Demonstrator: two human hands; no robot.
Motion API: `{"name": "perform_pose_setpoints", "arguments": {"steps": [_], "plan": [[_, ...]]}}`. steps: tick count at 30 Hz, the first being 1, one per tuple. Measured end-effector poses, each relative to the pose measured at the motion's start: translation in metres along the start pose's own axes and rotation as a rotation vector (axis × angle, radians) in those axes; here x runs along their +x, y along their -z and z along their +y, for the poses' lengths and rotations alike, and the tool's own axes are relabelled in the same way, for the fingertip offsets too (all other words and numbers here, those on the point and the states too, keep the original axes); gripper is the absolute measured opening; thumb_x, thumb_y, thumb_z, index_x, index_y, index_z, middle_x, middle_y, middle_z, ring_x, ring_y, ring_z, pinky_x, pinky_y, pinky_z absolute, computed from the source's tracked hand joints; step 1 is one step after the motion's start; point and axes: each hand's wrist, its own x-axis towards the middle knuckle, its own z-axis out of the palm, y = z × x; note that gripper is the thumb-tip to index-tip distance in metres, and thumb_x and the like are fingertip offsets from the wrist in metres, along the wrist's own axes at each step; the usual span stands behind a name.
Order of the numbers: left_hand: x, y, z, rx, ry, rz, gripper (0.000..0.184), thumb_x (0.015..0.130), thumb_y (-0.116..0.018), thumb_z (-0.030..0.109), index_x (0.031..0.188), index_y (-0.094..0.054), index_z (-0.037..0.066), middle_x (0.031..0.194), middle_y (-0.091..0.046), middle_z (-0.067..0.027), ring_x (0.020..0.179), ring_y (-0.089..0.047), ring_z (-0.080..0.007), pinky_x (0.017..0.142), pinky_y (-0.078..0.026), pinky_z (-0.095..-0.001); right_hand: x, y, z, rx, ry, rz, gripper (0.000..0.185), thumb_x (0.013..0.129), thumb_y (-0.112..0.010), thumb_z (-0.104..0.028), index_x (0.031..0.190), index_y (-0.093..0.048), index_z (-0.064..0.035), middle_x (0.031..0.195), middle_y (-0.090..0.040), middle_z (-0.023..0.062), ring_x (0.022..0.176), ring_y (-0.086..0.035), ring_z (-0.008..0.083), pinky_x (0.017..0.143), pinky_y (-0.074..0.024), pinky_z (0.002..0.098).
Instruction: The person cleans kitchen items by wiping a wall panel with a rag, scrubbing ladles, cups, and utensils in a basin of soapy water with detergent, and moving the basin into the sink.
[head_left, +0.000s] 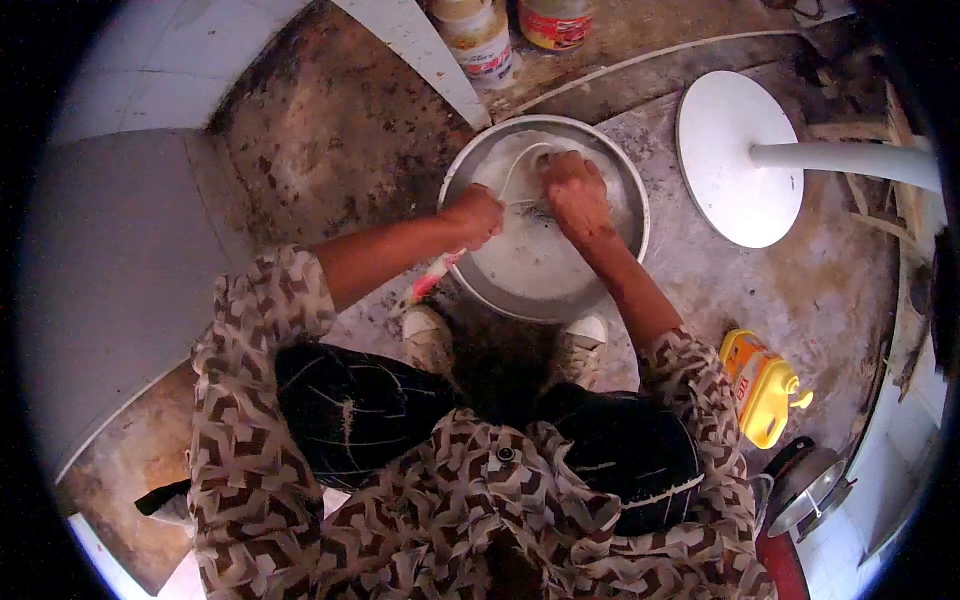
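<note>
A wide metal basin (645, 215) of cloudy, whitish, foamy-looking water stands on the floor in front of my shoes. My left hand (474, 217) is closed in a fist over the basin's left side, at one end of a thin white curved strip (513, 170). The strip arcs up to my right hand (575, 190), whose fingers are curled down inside the basin near its far side. What the strip belongs to is unclear. Below my left wrist, a white-and-red item (432, 278) crosses the basin's rim; whether my left hand grips it cannot be made out.
A round white stool (735, 160) lies on its side at the right. Nearer me stands a yellow jug (758, 388), with a metal pan (808, 490) beyond it. Two labelled buckets, one white (480, 45) and one red-and-yellow (555, 25), stand at the far side.
</note>
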Motion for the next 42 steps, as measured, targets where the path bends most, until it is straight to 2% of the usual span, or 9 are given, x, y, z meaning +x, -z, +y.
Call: {"name": "perform_pose_setpoints", "arguments": {"steps": [6,13,20,21,24,30,36,39,42], "plan": [[-0.018,-0.009,0.005,0.476,-0.218,0.136,0.023,0.079,-0.053,0.023,0.077,-0.057,0.001,0.069,-0.057,-0.0117,0.055,-0.057,-0.0267,0.046,-0.045,-0.0362,0.012,-0.021,-0.015,0.194,-0.319,-0.28,0.018,0.071,-0.054,-0.014,0.081,-0.062,-0.0023,0.08,-0.06,0.016,0.08,-0.059,0.0295,0.072,-0.0466,0.0407],[-0.018,-0.009,0.005,0.069,-0.041,0.183,0.025,0.081,-0.054,0.024,0.074,-0.053,0.0,0.058,-0.054,-0.0114,0.047,-0.054,-0.0244,0.041,-0.042,-0.0359,0.005,-0.008,0.004,0.985,-0.383,-0.487,0.024,0.078,-0.049,-0.019,0.092,-0.061,-0.0048,0.085,-0.06,0.0233,0.083,-0.058,0.0355,0.081,-0.0455,0.0381],[-0.016,0.002,0.015,-0.147,0.099,-0.003,0.023,0.078,-0.057,0.021,0.069,-0.049,0.001,0.056,-0.052,-0.0094,0.043,-0.05,-0.0214,0.035,-0.037,-0.0364,-0.001,-0.03,0.01,0.094,-0.183,-0.036,0.02,0.071,-0.057,-0.017,0.086,-0.063,-0.0044,0.08,-0.061,0.0158,0.078,-0.06,0.0297,0.065,-0.0512,0.04],[-0.012,-0.003,0.01,-0.085,0.073,0.035,0.023,0.078,-0.056,0.02,0.068,-0.049,0.001,0.056,-0.052,-0.0094,0.043,-0.05,-0.0212,0.035,-0.037,-0.0362,0.002,-0.032,0.004,-0.01,-0.119,0.003,0.018,0.072,-0.056,-0.016,0.085,-0.061,-0.0044,0.073,-0.061,0.0123,0.065,-0.06,0.028,0.061,-0.05,0.0387],[0.004,-0.011,-0.012,-0.12,-0.014,0.102,0.018,0.077,-0.055,0.015,0.069,-0.05,0.0,0.057,-0.052,-0.0096,0.044,-0.05,-0.0205,0.035,-0.036,-0.0355,0.015,-0.03,-0.015,0.051,-0.331,-0.231,0.016,0.071,-0.055,-0.013,0.084,-0.062,-0.0052,0.075,-0.061,0.0126,0.07,-0.06,0.0279,0.062,-0.0498,0.0391],[-0.005,-0.008,0.002,-0.103,0.016,0.064,0.014,0.074,-0.052,0.011,0.072,-0.054,-0.002,0.056,-0.051,-0.0103,0.044,-0.05,-0.0202,0.037,-0.034,-0.0364,0.005,-0.029,-0.002,0.617,-0.128,-0.225,0.019,0.067,-0.059,-0.013,0.082,-0.061,-0.0026,0.079,-0.061,0.0177,0.075,-0.061,0.0285,0.065,-0.0499,0.041],[-0.019,-0.001,0.019,-0.16,0.12,-0.091,0.022,0.081,-0.04,0.014,0.062,-0.049,0.008,0.05,-0.042,-0.0025,0.031,-0.031,-0.0112,0.028,-0.02,-0.0277,0.017,-0.031,0.004,-0.082,0.105,-0.103,0.016,0.063,-0.056,-0.011,0.077,-0.062,-0.0066,0.075,-0.06,0.0096,0.074,-0.058,0.0261,0.066,-0.0485,0.0344],[-0.014,-0.002,0.017,-0.335,0.164,-0.142,0.017,0.074,-0.047,0.011,0.06,-0.05,0.003,0.048,-0.044,-0.0068,0.034,-0.037,-0.0153,0.03,-0.022,-0.0323,0.016,-0.029,0.006,-0.045,-0.011,0.076,0.012,0.067,-0.055,-0.01,0.076,-0.061,-0.0043,0.071,-0.059,0.0121,0.071,-0.059,0.0252,0.065,-0.0485,0.0368],[-0.025,0.003,0.034,-0.201,0.171,-0.101,0.016,0.074,-0.047,0.012,0.06,-0.049,0.004,0.047,-0.043,-0.0057,0.032,-0.037,-0.0147,0.029,-0.022,-0.0321,0.018,-0.041,-0.01,0.227,-0.518,-0.256,0.023,0.067,-0.057,-0.011,0.088,-0.062,-0.0029,0.086,-0.059,0.0153,0.074,-0.057,0.0319,0.066,-0.0484,0.0401]]}}
